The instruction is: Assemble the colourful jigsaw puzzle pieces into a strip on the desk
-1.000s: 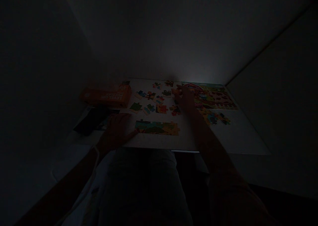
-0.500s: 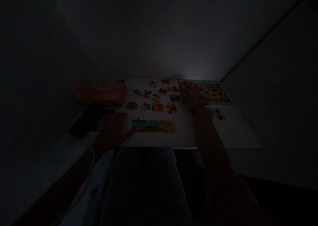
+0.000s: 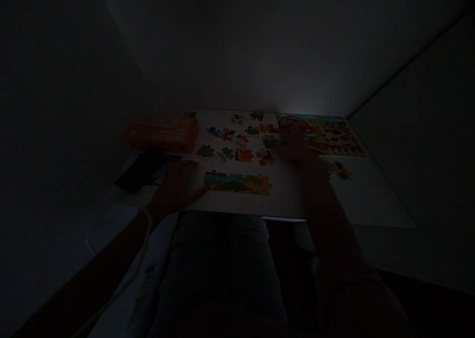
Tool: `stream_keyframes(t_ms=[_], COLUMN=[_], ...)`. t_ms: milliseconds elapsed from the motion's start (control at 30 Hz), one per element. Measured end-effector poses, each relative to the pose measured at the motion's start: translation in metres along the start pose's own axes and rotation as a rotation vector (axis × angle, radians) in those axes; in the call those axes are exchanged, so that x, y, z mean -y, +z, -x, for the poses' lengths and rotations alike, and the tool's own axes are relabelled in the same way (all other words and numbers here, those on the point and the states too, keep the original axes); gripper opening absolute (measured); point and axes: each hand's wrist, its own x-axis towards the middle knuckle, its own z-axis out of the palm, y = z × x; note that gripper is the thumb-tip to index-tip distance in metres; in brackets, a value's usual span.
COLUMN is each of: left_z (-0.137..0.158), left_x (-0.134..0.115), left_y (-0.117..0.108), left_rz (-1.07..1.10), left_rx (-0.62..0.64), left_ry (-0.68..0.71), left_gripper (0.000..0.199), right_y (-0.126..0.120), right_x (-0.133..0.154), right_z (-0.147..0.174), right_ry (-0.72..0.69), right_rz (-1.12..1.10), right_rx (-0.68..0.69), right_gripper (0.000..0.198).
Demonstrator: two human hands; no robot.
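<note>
- White desk [image 3: 371, 194] across the middle of the frame, in deep gloom.
- Right of center, flat along the far edge: farm picture [image 3: 332, 136].
- Left of center: orange box [image 3: 161, 135].
- At center, near the front edge: joined puzzle strip [image 3: 241, 184].
- Left of center: left hand [image 3: 173, 187], spread, thumb on the strip's left end.
- Right of center: right hand [image 3: 293, 141], pinching or not, too dark to tell.
- Above the strip, just beside the right fingertips: loose puzzle pieces [image 3: 244, 155].

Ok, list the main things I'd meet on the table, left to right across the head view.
Orange box → joined strip of puzzle pieces → right hand → small cluster of puzzle pieces.
</note>
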Motion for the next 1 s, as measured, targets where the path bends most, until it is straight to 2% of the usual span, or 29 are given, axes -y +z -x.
stream_keyframes(t_ms=[133,267,433,700,1000], left_z=[-0.001,-0.002,-0.002,-0.001,-0.002], left_x=[-0.006,-0.007,-0.006,-0.005,-0.004], left_y=[-0.006,-0.008,-0.008,-0.007,-0.006], left_rz=[0.029,0.020,0.024,0.032,0.053], left_rx=[0.036,0.045,0.056,0.060,0.061], left_ry=[-0.026,-0.011,0.029,0.021,0.007], left_gripper=[0.070,0.070,0.068,0.069,0.067], right_y=[0.000,-0.001,0.005,0.012,0.007], right_x=[0.012,0.018,0.018,0.021,0.022], right_z=[-0.001,-0.002,-0.003,-0.005,-0.004], right_ry=[0.012,-0.003,-0.069,-0.110,-0.075], right_rz=[-0.014,0.008,-0.059,-0.090,-0.069], right_rx=[0.029,-0.004,-0.029,-0.042,-0.043], right_gripper=[0.060,0.057,0.051,0.049,0.049])
